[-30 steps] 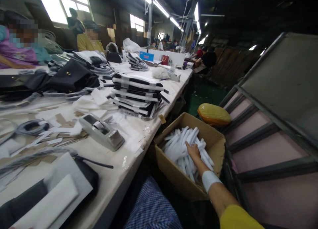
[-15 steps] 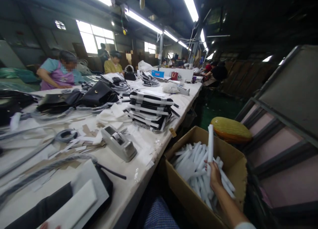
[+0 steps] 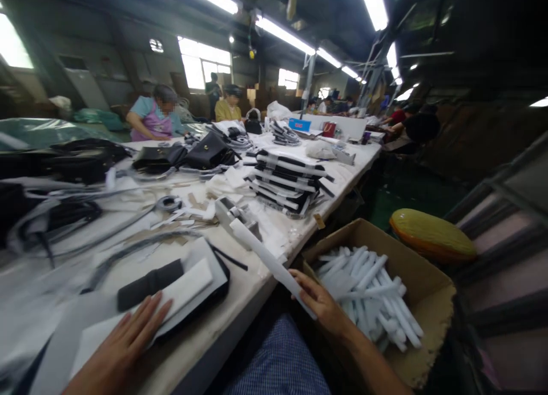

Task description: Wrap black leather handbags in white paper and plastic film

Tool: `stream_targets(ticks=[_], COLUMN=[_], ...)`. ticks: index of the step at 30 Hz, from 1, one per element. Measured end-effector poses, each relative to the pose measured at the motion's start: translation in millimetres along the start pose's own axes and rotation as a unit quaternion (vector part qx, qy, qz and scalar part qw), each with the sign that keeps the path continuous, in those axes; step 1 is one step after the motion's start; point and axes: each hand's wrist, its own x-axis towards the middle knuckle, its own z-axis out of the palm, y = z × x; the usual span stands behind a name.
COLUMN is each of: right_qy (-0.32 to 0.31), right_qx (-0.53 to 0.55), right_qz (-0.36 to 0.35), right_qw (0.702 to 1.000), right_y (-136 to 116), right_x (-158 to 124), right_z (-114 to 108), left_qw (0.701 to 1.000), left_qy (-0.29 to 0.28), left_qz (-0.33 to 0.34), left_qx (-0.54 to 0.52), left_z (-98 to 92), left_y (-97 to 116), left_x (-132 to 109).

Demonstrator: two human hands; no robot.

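Note:
A white foam roll (image 3: pixel 274 265) is gripped near its lower end by my right hand (image 3: pixel 319 303), between the table edge and the carton. Its far end reaches up in front of the tape dispenser (image 3: pixel 226 218). My left hand (image 3: pixel 132 332) lies flat, fingers stretched, on a folded white foam sheet (image 3: pixel 190 281). Beneath that sheet are white paper and a black bag (image 3: pixel 221 281), mostly covered. A black strip (image 3: pixel 148 283) lies beside the foam sheet. Many similar rolls (image 3: pixel 363 275) fill the cardboard box (image 3: pixel 432 303) at my right.
On the table, wrapped black bags (image 3: pixel 291 181) are stacked behind the dispenser. Paper scraps and wrapped straps lie around them. A yellow bundle (image 3: pixel 432 235) sits beyond the box. Co-workers (image 3: pixel 156 112) sit across the table.
My right hand has lifted the foam roll out of the box and brought it left to the table edge, tilting it. My left hand has come further into view. The view has turned left.

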Motion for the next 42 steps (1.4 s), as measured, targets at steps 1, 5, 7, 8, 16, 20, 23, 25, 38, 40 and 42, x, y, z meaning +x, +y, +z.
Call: stream_targets(ticks=[1, 5, 7, 8, 16, 20, 23, 25, 38, 40, 42], right_qy=[-0.016, -0.104, -0.157, -0.175, -0.118, -0.027, 0.047, 0.093, 0.162, 0.135, 0.106], right_qx=[-0.007, -0.083, -0.136, -0.167, -0.313, -0.312, -0.321, -0.323, -0.266, -0.252, -0.258], right_qz=[0.0, -0.069, -0.125, -0.155, -0.376, -0.432, -0.444, -0.436, -0.424, -0.446, -0.469], right_qw=[1.0, 0.989, 0.97, 0.958, 0.864, 0.846, 0.835, 0.835, 0.851, 0.848, 0.838], right_y=[-2, -11, -18, -23, -52, -55, -52, -48, -26, -27, -35], right_x=[0, 5, 8, 11, 49, 65, 65, 63, 60, 55, 52], right_z=[4, 15, 21, 26, 101, 147, 173, 186, 215, 209, 201], left_qw=[0.999, 0.989, 0.973, 0.961, 0.91, 0.908, 0.909, 0.911, 0.943, 0.954, 0.965], left_qy=[-0.021, -0.126, -0.18, -0.213, -0.277, -0.277, -0.273, -0.269, -0.218, -0.199, -0.178], left_qz=[0.04, -0.01, -0.045, -0.055, -0.033, -0.039, -0.045, -0.054, -0.09, -0.091, -0.085], left_qx=[-0.006, -0.082, -0.14, -0.17, -0.306, -0.311, -0.311, -0.308, -0.235, -0.207, -0.173], left_z=[-4.9, -31.4, -45.7, -52.8, -83.4, -87.3, -89.9, -89.1, -69.5, -60.3, -51.0], left_y=[-2, -6, -9, -12, -27, -25, -22, -20, -4, 1, 6], left_x=[1, 17, 28, 34, 58, 59, 57, 55, 40, 34, 29])
